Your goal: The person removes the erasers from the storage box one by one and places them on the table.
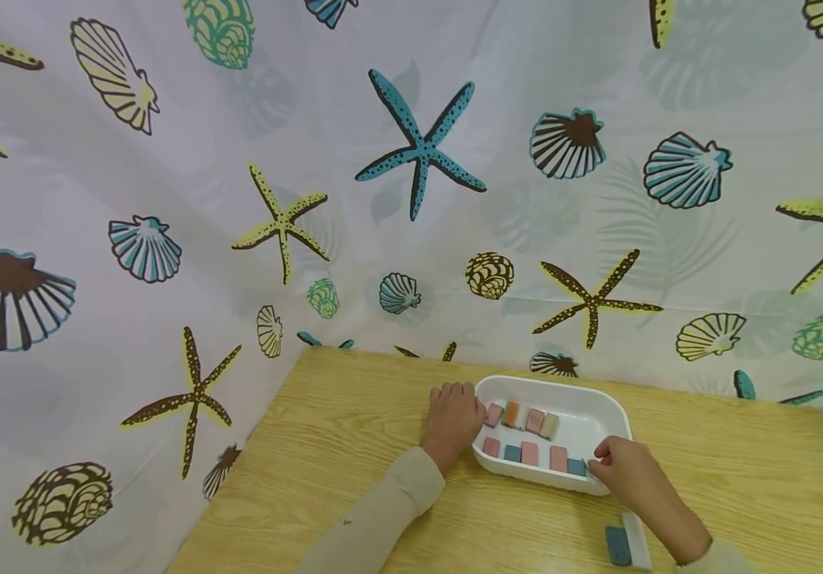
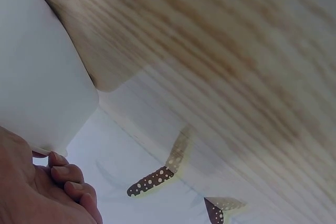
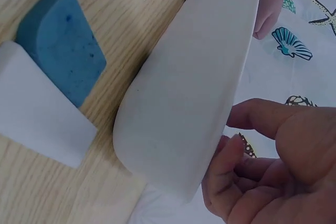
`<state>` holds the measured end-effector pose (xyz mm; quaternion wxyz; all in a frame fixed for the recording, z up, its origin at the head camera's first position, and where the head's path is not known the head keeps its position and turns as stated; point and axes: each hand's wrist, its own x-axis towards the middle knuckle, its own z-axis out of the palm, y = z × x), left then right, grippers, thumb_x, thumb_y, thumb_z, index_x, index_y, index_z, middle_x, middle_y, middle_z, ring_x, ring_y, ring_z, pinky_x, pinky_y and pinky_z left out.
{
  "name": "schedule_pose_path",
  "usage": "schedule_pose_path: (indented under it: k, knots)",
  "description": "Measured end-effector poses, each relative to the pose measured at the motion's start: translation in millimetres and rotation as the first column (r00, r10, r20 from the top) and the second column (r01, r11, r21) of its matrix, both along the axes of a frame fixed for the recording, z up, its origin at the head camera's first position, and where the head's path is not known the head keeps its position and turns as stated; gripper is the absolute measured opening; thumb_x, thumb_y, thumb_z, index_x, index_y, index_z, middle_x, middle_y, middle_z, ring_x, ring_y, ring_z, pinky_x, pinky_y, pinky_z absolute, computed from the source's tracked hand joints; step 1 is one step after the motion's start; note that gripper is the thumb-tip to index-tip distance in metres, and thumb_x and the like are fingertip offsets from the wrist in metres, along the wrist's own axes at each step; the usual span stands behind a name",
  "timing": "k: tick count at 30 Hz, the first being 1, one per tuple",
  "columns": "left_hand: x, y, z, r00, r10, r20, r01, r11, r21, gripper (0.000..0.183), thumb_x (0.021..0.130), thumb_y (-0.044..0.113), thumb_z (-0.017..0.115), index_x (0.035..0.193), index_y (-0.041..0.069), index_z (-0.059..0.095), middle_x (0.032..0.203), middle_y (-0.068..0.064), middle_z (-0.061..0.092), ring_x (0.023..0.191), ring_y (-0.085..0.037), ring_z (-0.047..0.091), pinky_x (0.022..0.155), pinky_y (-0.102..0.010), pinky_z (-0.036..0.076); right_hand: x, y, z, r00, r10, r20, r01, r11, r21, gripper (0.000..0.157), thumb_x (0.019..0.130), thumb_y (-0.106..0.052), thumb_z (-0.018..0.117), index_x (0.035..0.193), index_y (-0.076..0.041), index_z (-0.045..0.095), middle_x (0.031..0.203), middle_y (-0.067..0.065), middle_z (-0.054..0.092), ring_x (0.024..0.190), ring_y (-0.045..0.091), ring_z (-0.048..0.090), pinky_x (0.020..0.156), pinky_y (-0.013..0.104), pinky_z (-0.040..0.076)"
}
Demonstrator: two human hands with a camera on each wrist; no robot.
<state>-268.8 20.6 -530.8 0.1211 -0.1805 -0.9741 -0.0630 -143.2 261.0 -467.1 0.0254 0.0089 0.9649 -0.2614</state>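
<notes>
A white tray (image 1: 551, 477) holds two rows of small rectangular blocks, such as a pink block (image 1: 529, 453) and an orange-and-white block (image 1: 512, 414). My left hand (image 1: 453, 418) grips the tray's left end, its fingers curled at the rim; the left wrist view shows the curled fingers (image 2: 68, 174) by the tray wall. Over the front right rim, my right hand (image 1: 627, 470) pinches the right end of a blue block (image 1: 576, 467) in the front row. In the right wrist view the tips of thumb and forefinger are hidden behind the tray wall.
On the wooden table (image 1: 354, 430), in front of the tray's right end, a blue block (image 1: 617, 546) and a white block (image 1: 637, 542) lie side by side. A curtain (image 1: 454, 239) printed with shells and starfish hangs behind and left of the table.
</notes>
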Motion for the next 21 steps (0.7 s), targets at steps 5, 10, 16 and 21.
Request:
schedule_pose_path:
  k: [5, 10, 16, 21]
  knots:
    - [1.7, -0.5, 1.1, 0.999, -0.011, -0.030, 0.011, 1.000, -0.004, 0.023, 0.095, 0.031, 0.041, 0.085, 0.013, 0.051, 0.077, 0.001, 0.048, 0.077, -0.017, 0.045, 0.069, -0.033, 0.030, -11.9, -1.4, -0.7, 0.998, 0.040, 0.044, -0.044, 0.994, 0.095, 0.015, 0.078, -0.008, 0.067, 0.077, 0.005, 0.060, 0.069, 0.006, 0.059, 0.062, 0.019, 0.054, 0.059, 0.039, 0.047]
    - [2.9, -1.6, 1.4, 0.998, -0.015, -0.054, 0.015, 1.000, -0.004, 0.023, 0.095, 0.030, 0.042, 0.083, 0.013, 0.050, 0.076, 0.000, 0.047, 0.078, -0.018, 0.047, 0.069, -0.033, 0.030, -19.5, -4.7, -1.3, 0.996, 0.048, 0.080, -0.059, 0.987, 0.147, 0.017, 0.077, -0.006, 0.066, 0.078, 0.007, 0.056, 0.070, 0.009, 0.057, 0.062, 0.021, 0.053, 0.058, 0.039, 0.046]
    - [5.6, -3.2, 3.9, 0.995, -0.034, -0.094, 0.034, 0.999, 0.003, 0.023, 0.095, 0.029, 0.043, 0.080, 0.013, 0.049, 0.072, 0.001, 0.044, 0.072, -0.016, 0.044, 0.064, -0.031, 0.027, -22.5, -7.7, -11.8, 0.996, 0.064, 0.064, -0.076, 0.975, 0.208, 0.017, 0.076, -0.004, 0.067, 0.075, 0.006, 0.055, 0.065, 0.010, 0.054, 0.059, 0.021, 0.051, 0.056, 0.040, 0.044]
    - [8.1, -4.5, 7.4, 0.992, -0.050, -0.114, 0.053, 0.998, 0.020, 0.023, 0.094, 0.028, 0.045, 0.077, 0.013, 0.048, 0.068, 0.002, 0.041, 0.066, -0.015, 0.038, 0.063, -0.030, 0.022, -23.4, -10.4, -16.2, 0.995, 0.074, 0.065, -0.087, 0.968, 0.234, 0.014, 0.077, -0.001, 0.066, 0.074, 0.005, 0.054, 0.064, 0.011, 0.053, 0.059, 0.021, 0.053, 0.055, 0.039, 0.044]
